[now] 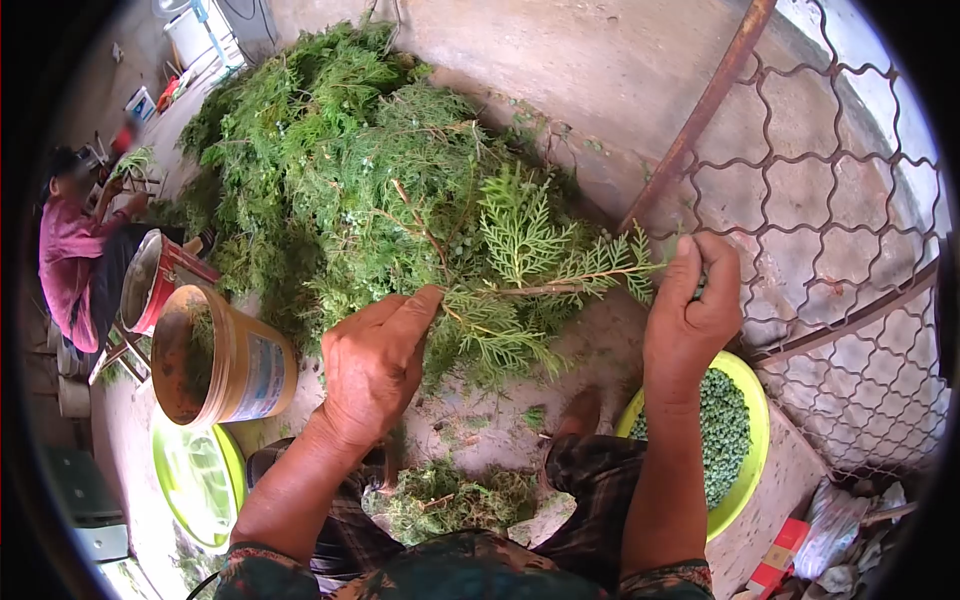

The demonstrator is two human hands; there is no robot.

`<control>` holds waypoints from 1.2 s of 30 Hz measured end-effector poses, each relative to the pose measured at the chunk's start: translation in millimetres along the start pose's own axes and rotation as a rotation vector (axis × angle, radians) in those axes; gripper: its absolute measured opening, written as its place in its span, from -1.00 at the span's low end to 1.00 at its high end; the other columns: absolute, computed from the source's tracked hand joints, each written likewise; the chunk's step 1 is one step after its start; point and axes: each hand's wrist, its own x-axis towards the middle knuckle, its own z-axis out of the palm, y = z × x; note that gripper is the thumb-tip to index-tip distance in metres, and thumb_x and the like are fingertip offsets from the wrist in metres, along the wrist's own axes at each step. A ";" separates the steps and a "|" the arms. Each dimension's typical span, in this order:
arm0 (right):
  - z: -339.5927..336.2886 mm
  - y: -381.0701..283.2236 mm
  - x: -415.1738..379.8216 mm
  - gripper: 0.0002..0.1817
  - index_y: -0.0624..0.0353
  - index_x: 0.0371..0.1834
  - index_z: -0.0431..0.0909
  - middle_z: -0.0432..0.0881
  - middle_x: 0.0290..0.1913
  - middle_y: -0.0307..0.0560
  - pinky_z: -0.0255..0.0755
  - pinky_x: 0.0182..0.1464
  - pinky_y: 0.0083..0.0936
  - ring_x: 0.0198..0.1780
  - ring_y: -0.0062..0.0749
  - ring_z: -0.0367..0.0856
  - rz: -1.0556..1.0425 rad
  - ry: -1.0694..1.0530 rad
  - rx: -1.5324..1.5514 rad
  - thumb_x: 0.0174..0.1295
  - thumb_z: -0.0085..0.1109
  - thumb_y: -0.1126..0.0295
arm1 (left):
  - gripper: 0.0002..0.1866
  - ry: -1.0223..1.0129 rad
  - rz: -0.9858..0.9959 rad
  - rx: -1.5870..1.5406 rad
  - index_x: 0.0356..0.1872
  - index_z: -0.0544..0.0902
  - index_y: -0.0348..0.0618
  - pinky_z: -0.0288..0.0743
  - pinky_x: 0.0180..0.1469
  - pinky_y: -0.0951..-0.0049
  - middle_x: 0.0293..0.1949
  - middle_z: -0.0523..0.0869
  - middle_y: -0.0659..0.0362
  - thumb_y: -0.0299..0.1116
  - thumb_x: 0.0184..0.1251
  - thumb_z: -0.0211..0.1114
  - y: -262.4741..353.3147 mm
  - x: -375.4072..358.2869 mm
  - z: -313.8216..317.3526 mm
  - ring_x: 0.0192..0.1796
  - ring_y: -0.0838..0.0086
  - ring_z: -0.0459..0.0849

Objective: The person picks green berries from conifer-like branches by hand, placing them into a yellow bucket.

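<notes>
My left hand (375, 345) is closed around the cut end of a cypress branch (545, 289), which stretches to the right with flat, feathery green sprays. At the branch's far tip, my right hand (695, 300) is closed, thumb and forefinger pinched together. Small green cones show between its curled fingers. Below my right forearm stands a yellow-green basin (757, 440) holding a mass of small round green cones (722, 430). Behind the branch rises a large heap of cypress cuttings (340, 160).
An open tan bucket (270, 365) stands to the left, above a second yellow-green basin (230, 470). Further left a person in a pink top (80, 240) sits by a red bucket (150, 280). Wire mesh (810, 200) borders the right. Stripped sprigs (455, 500) lie between my feet.
</notes>
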 end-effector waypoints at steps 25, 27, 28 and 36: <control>-240.7 149.8 -12.7 -0.86 0.23 -0.21 0.40 0.39 -0.55 -0.24 0.22 -0.55 -0.57 -0.59 -0.53 0.37 0.568 -0.117 0.400 0.27 -0.06 0.40 | -0.80 0.170 0.080 -0.118 -0.22 0.65 -0.15 0.63 -0.30 0.38 -0.33 0.72 0.07 -0.58 0.12 0.22 -10.7 9.5 22.2 -0.31 0.26 0.73; -240.3 185.8 -50.9 -0.80 0.27 -0.15 0.44 0.47 -0.48 -0.18 0.36 -0.41 -0.51 -0.47 -0.42 0.47 0.479 -0.159 -0.368 0.23 -0.01 0.39 | -0.80 0.150 0.044 -0.131 -0.21 0.65 -0.16 0.63 -0.28 0.39 -0.30 0.71 0.04 -0.58 0.12 0.22 -6.6 8.3 19.3 -0.29 0.24 0.72; -233.4 185.6 -62.1 -0.74 0.28 -0.10 0.46 0.51 -0.36 -0.10 0.38 -0.26 -0.50 -0.35 -0.39 0.50 0.392 -0.354 -0.442 0.19 0.05 0.39 | -0.80 0.128 0.017 -0.144 -0.21 0.65 -0.16 0.63 -0.27 0.40 -0.28 0.71 0.02 -0.57 0.12 0.23 -4.4 9.6 18.3 -0.26 0.22 0.72; -70.5 -33.9 -42.1 -0.60 0.38 -0.07 0.49 0.56 -0.17 0.03 0.43 -0.10 -0.52 -0.21 -0.42 0.53 0.484 -0.835 0.372 0.10 0.25 0.32 | -0.78 0.106 0.068 -0.094 -0.17 0.63 -0.15 0.53 -0.45 0.36 -0.47 0.66 0.09 -0.54 0.13 0.21 7.5 12.0 24.1 -0.48 0.26 0.65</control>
